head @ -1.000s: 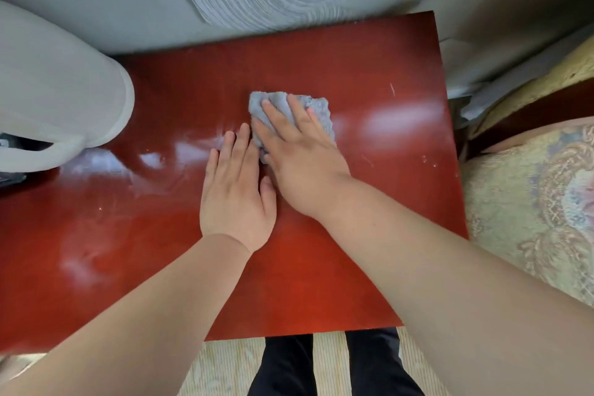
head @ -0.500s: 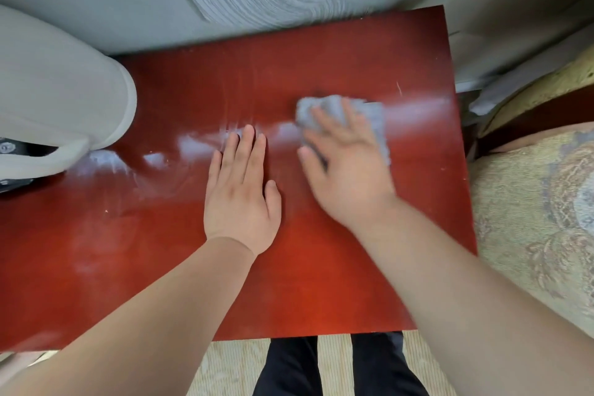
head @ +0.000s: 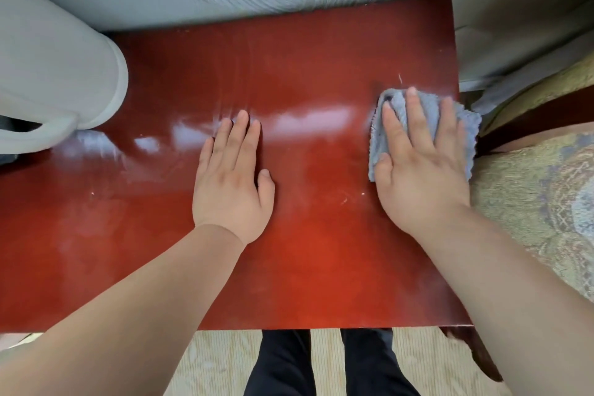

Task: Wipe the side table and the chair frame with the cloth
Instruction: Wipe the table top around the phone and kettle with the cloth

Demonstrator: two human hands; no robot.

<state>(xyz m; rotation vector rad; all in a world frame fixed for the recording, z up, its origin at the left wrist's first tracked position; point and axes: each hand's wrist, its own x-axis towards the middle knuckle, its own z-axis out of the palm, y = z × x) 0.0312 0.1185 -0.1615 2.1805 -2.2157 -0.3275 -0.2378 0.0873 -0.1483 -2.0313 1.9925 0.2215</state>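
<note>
Head view, cloth (head: 427,128) under right hand (head: 421,170), left hand (head: 231,180) apart

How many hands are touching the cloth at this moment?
1. The right hand lies flat on the grey cloth at the right edge of the side table. The left hand rests on bare wood near the middle, apart from the cloth.

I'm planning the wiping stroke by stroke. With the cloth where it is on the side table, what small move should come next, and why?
Probably sweep the cloth back leftward, a little nearer the front edge. The right hand presses it flat at the side table's right edge, one corner overhanging, and hazy smears show on the left part, past the flat left hand.
</note>
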